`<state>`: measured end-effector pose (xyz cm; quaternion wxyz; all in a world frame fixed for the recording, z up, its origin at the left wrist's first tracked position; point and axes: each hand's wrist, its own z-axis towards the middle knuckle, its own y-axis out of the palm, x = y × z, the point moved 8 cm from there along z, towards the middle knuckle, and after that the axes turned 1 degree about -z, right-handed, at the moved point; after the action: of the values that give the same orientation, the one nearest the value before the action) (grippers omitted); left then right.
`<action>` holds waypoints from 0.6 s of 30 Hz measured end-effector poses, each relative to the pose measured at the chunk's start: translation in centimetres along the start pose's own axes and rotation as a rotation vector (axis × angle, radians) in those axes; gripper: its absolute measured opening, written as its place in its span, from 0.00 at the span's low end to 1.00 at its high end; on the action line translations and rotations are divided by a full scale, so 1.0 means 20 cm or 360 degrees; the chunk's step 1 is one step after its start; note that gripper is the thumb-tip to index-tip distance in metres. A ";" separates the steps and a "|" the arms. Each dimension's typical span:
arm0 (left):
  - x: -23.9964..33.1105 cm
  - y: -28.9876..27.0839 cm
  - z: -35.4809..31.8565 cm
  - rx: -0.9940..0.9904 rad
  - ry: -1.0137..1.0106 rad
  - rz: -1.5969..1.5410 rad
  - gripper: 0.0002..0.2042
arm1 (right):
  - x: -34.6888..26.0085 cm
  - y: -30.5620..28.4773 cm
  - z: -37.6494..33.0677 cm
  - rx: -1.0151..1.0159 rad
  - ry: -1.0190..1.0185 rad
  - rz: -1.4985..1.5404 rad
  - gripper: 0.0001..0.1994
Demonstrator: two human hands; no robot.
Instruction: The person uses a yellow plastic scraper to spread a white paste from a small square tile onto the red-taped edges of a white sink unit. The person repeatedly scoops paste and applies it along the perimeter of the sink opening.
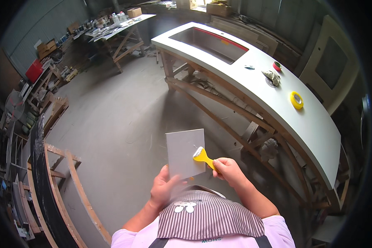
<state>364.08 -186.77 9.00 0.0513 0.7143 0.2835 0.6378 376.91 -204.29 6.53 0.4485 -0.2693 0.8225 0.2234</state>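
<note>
My left hand (pixel 164 187) is closed on the lower edge of a pale rectangular board (pixel 182 155), held up in front of me; its fingers are partly blurred. In my right hand (pixel 228 169) is a yellow putty knife (pixel 204 157), gripped by its handle. White paste covers the tip of the knife, which lies over the right side of the board. Whether the tip touches the board I cannot tell. A striped apron (pixel 211 211) hangs below my hands.
At right stands a long white countertop (pixel 293 120) with a sink (pixel 211 45), yellow tape roll (pixel 296 100), red-and-green tape roll (pixel 277 66) and crumpled cloth (pixel 272 77). Wooden frames (pixel 76 182) stand lower left. A cluttered table (pixel 120 27) is at the back.
</note>
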 end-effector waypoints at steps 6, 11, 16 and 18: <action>0.10 -0.11 0.31 -0.0342 0.0102 0.0548 0.17 | -0.21 0.02 0.26 0.0006 0.0043 -0.0106 0.13; 0.14 -0.25 0.55 -0.0225 -0.0185 0.0040 0.15 | -0.46 0.13 0.50 -0.0074 -0.0016 -0.0160 0.14; 0.20 -0.47 0.79 0.0007 -0.0256 -0.0653 0.11 | -0.80 0.24 0.70 0.0114 -0.0953 -0.1026 0.15; 0.27 -0.52 0.88 0.0059 -0.0228 -0.0730 0.10 | -0.89 0.31 0.80 0.0171 -0.1102 -0.1344 0.19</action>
<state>377.25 -170.39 6.04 0.2016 0.6754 0.4456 0.5519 390.88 -185.58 14.52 0.7567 -0.4636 0.4574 0.0573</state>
